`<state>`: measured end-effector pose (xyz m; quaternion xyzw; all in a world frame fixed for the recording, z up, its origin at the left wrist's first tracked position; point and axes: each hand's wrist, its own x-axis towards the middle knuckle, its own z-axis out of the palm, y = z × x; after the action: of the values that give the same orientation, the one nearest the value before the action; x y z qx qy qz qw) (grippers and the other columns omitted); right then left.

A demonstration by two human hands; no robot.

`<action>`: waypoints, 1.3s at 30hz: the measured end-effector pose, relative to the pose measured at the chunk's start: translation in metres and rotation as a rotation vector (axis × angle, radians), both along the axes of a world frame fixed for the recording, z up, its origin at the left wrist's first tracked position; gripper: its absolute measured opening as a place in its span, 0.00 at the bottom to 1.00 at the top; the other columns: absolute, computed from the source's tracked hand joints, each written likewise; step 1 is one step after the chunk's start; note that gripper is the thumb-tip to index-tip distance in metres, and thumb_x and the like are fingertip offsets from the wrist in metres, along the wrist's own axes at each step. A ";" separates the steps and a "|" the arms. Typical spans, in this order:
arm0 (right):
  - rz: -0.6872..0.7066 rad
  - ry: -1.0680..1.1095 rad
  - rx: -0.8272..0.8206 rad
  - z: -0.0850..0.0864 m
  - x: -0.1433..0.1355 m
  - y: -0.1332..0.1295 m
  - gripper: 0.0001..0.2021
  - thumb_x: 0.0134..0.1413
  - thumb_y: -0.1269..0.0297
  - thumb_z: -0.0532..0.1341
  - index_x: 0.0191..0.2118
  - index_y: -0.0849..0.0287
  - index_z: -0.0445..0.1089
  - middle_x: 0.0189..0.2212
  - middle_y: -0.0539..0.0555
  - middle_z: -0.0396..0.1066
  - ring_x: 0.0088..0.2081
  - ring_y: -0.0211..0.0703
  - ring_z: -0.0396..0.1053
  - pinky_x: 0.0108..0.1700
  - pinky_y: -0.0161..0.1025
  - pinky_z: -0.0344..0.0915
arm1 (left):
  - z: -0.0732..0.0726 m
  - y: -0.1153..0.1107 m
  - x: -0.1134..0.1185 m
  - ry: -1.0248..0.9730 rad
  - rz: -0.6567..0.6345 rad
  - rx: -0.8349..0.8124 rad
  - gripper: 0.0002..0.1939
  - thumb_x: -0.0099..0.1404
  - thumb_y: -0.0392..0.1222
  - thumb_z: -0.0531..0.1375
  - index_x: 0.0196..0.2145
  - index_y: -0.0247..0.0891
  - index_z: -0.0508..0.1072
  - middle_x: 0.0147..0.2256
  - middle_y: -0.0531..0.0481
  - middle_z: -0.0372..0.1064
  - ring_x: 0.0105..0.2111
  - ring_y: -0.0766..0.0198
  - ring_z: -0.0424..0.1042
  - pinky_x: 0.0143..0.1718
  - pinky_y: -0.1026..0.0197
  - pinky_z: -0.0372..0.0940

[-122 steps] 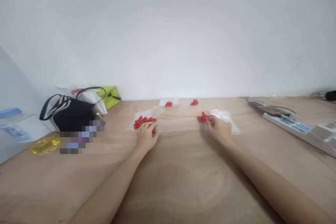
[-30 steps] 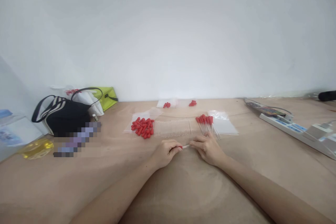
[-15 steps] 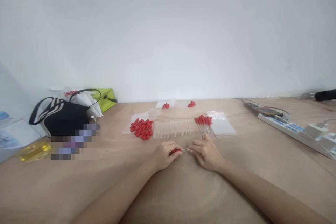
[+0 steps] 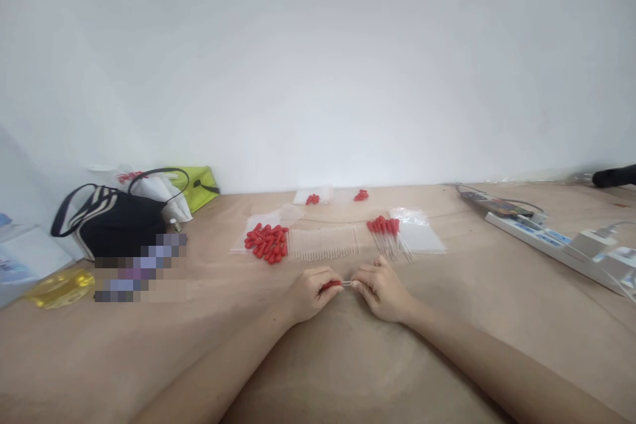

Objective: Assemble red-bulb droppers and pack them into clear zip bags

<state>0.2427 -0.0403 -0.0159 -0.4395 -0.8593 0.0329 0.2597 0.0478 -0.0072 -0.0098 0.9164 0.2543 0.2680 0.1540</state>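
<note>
My left hand (image 4: pixel 309 296) is closed, pinching a red rubber dropper bulb (image 4: pixel 331 285). A thin glass dropper tube (image 4: pixel 346 283) runs from the bulb's open end to my right hand (image 4: pixel 382 293), whose closed fingers grip it. How far the tube sits inside the bulb is hidden. Ahead of my left hand lies a heap of loose red bulbs (image 4: pixel 267 242) on a clear plastic bag. A row of glass tubes (image 4: pixel 322 244) lies side by side right of the heap. Beyond my right hand are several droppers with red bulbs fitted (image 4: pixel 382 225).
Plastic bags (image 4: pixel 422 236) lie right of the fitted droppers. Two small red piles (image 4: pixel 313 199) lie near the wall. At left stand a black bag (image 4: pixel 122 222), a green bag (image 4: pixel 201 187) and a yellow bottle (image 4: pixel 62 288). A power strip (image 4: pixel 541 242) with chargers lies at right.
My right hand has moved left, closer to my left hand. Less of the glass tube shows between them. The left hand keeps its pinch on the bulb.
</note>
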 end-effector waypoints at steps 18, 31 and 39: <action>-0.025 -0.009 -0.052 0.016 0.006 -0.002 0.12 0.56 0.64 0.49 0.34 0.53 0.70 0.28 0.50 0.69 0.32 0.38 0.62 0.36 0.38 0.47 | -0.001 0.007 -0.003 -0.236 0.073 -0.041 0.19 0.60 0.36 0.55 0.49 0.39 0.59 0.32 0.52 0.71 0.32 0.68 0.71 0.38 0.64 0.64; -0.608 0.134 -0.084 0.003 0.019 0.037 0.11 0.51 0.63 0.51 0.35 0.56 0.69 0.30 0.51 0.72 0.36 0.43 0.66 0.37 0.39 0.50 | 0.006 0.021 -0.018 -0.207 0.493 0.184 0.11 0.55 0.39 0.58 0.17 0.37 0.67 0.29 0.50 0.67 0.33 0.62 0.66 0.40 0.56 0.60; -0.847 0.013 -0.094 0.006 0.010 0.073 0.10 0.51 0.65 0.49 0.35 0.60 0.66 0.29 0.56 0.71 0.35 0.46 0.66 0.38 0.42 0.46 | 0.007 0.026 -0.028 -0.052 0.714 0.168 0.11 0.54 0.40 0.59 0.37 0.40 0.70 0.38 0.47 0.66 0.41 0.55 0.62 0.42 0.54 0.57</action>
<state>0.2523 0.0325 -0.0094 -0.7649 -0.5986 -0.0347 0.2352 0.0194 0.0185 -0.0027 0.7721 0.5313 0.3482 -0.0186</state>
